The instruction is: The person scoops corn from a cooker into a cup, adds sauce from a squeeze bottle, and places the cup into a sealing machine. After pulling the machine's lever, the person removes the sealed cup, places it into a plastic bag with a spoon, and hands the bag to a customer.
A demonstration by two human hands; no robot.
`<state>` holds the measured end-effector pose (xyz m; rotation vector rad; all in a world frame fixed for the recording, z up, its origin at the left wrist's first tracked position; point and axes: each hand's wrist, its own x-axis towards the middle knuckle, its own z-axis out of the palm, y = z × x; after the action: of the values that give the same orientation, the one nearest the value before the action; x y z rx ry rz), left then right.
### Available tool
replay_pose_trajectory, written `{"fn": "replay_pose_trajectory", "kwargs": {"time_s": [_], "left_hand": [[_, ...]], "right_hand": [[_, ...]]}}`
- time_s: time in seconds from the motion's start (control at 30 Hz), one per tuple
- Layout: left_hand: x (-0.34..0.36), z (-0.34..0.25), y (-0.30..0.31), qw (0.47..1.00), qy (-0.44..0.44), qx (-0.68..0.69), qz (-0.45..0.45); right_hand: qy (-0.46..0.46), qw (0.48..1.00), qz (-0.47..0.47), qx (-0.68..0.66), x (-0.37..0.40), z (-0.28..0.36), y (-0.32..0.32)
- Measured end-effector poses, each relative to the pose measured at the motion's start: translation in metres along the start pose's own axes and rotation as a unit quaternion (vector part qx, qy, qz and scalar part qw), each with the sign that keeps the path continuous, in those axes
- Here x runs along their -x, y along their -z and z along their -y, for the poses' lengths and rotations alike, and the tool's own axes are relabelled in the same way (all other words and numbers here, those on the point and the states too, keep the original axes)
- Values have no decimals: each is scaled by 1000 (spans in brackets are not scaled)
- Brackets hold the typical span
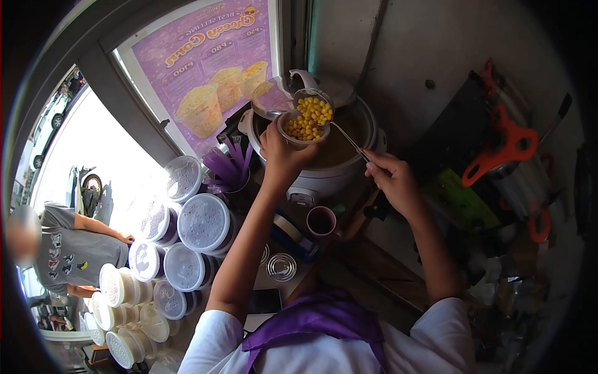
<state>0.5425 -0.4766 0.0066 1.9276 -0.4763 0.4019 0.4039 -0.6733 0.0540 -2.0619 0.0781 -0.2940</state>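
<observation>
My left hand (283, 154) is wrapped round a small cup (300, 143) of yellow corn kernels (303, 128), held over the near rim of a white rice cooker (325, 186). The handle of a metal strainer ladle (349, 138) is gripped in my right hand (392, 179). Its bowl, full of corn, tilts against the cup's far rim, and kernels in both run together. Liquid shows inside the cooker beneath. Behind it rests a lid (336, 89), partly hidden.
Stacked lidded tubs (204, 222) stand at left beside purple straws (228, 165). A mug (321, 221), a round tin (281, 267) and a phone (265, 301) lie close to my body. Orange-handled tools (501, 146) hang at right. Outside, a person in grey (81, 246) stands beyond the tubs.
</observation>
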Motion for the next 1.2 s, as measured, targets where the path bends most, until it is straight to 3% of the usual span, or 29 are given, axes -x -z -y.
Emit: {"fn": "replay_pose_trajectory", "kwargs": {"time_s": [0.1, 0.2, 0.4, 0.6, 0.8, 0.87, 0.93, 1.2], "left_hand": [[0, -2, 1, 1000, 4, 11, -1], [0, -3, 0, 1000, -7, 18, -10], [2, -3, -1, 1000, -7, 20, -10], [4, 4, 3, 999, 5, 38, -5], [14, 3, 18, 999, -2, 46, -21], [20, -2, 27, 999, -3, 39, -22], [26, -6, 35, 1000, 0, 20, -24], [43, -4, 53, 999, 14, -22, -32]], "right_hand": [[8, 1000, 7, 11, 1, -3, 1], [-105, 986, 47, -117, 1, -3, 4], [-160, 933, 106, -305, 1, -1, 9], [-189, 911, 74, -358, 7, -6, 18], [-141, 979, -40, -145, 25, -50, 2], [-51, 996, -73, 12, 30, -62, -6], [33, 977, -90, 189, 34, -64, -11], [68, 957, -127, 252, 39, -63, -19]]}}
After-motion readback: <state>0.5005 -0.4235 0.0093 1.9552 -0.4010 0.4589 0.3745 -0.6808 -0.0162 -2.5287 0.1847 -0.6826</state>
